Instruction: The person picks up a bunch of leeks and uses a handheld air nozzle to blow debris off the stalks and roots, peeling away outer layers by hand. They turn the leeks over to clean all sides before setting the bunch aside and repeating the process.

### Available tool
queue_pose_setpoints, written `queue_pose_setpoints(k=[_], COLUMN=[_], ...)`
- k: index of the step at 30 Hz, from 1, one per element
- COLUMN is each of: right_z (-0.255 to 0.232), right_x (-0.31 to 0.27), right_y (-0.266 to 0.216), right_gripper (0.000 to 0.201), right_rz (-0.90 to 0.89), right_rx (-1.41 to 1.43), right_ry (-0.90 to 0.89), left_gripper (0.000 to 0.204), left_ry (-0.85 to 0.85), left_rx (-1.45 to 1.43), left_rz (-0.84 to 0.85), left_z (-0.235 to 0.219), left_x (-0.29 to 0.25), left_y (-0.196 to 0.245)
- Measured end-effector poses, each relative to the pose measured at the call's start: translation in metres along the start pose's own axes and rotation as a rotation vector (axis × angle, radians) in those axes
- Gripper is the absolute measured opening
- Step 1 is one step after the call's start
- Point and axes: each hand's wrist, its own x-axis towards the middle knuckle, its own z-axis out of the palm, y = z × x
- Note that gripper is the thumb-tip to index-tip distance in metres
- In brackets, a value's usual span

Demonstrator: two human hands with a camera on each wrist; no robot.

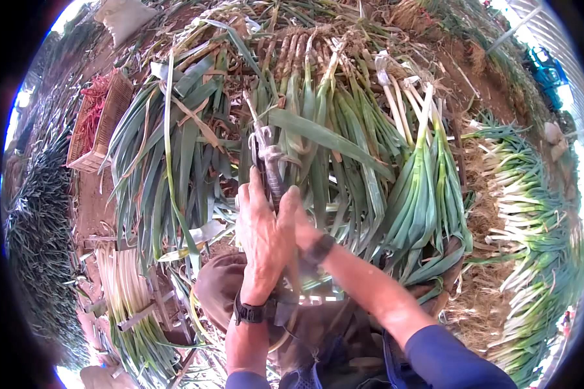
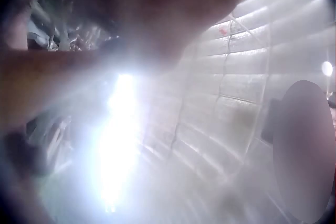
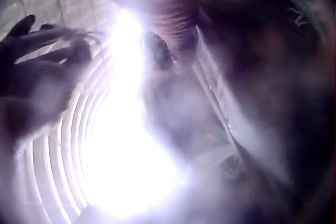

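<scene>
In the head view my left hand (image 1: 263,223) is raised in the middle, its back upward and its index finger pointing forward. The visible fingers lie beside a grey shaft (image 1: 270,155) wrapped and tied with cord. My right hand (image 1: 303,227) is blurred and close against the left, partly hidden behind it. The undersides of both hands are hidden, so I cannot tell what they hold. In the right wrist view a long pale strip (image 3: 216,95) runs down from wrinkled fingers (image 3: 176,27). Glare and blur cover most of both wrist views.
Long green-leaved leeks (image 1: 298,97) lie on a rack ahead. Cleaner white-stemmed leeks (image 1: 428,149) lie at its right end. A bundle of leeks (image 1: 126,292) sits at lower left, and a long row of leeks (image 1: 532,246) lies far right. A crate (image 1: 113,117) holds red ties.
</scene>
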Motion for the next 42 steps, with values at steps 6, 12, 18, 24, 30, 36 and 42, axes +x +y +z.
queue_pose_setpoints(k=[6, 12, 18, 24, 30, 36, 42], right_z=[-0.061, -0.074, -0.081, -0.101, -0.213, -0.192, -0.228], right_x=[0.012, -0.028, -0.105, -0.112, 0.021, 0.109, 0.142], right_y=[-0.044, -0.271, -0.219, -0.205, -0.206, -0.167, -0.146], right_gripper=[0.034, 0.036, 0.050, 0.034, 0.023, 0.037, 0.046], right_rz=[0.041, 0.087, 0.341, 0.280, -0.104, 0.099, 0.159], right_rx=[-0.442, -1.089, -1.737, -1.304, -1.150, -1.482, -1.238], right_ry=[0.205, -0.205, -0.475, -0.691, 0.372, 0.465, 0.431], left_gripper=[0.086, 0.084, 0.084, 0.082, 0.081, 0.077, 0.083], left_ry=[-0.043, -0.001, -0.048, -0.063, -0.117, -0.156, -0.166], left_rx=[-0.035, 0.009, 0.008, 0.012, 0.049, -0.014, 0.048], left_rz=[0.008, 0.069, 0.060, 0.094, 0.081, 0.070, 0.123], left_z=[-0.008, -0.008, -0.005, 0.006, 0.016, 0.024, 0.029], left_x=[0.003, -0.001, 0.000, -0.002, -0.001, -0.001, 0.000], left_y=[0.001, 0.000, 0.003, 0.007, 0.009, 0.024, 0.026])
